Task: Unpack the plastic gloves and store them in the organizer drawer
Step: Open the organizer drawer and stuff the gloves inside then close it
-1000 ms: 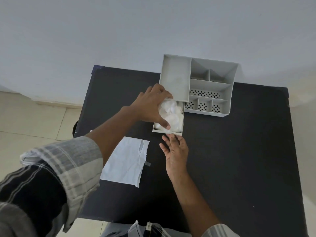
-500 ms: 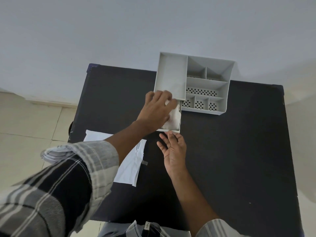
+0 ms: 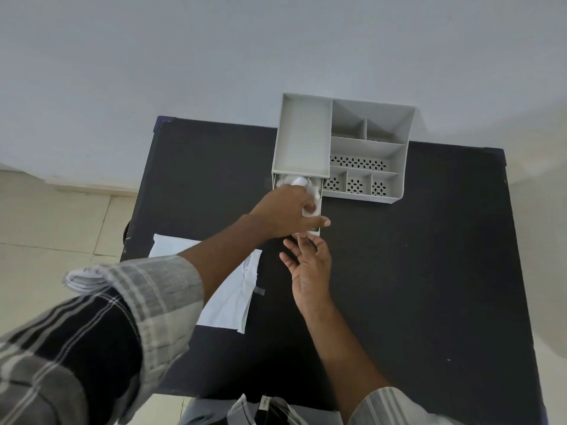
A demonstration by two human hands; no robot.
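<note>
left hand (image 3: 287,214) on gloves (image 3: 299,183) — drawer (image 3: 319,207)

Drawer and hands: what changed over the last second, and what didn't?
The left hand pressed the plastic gloves deeper into the drawer, which now sticks out less from the organizer. The right hand, open, moved up to the drawer's front edge. Nothing was released. The empty white bag and the organizer stayed put on the table.

Left hand (image 3: 287,214) hides most of gloves (image 3: 296,181) (drawer (image 3: 319,207) front too).
</note>
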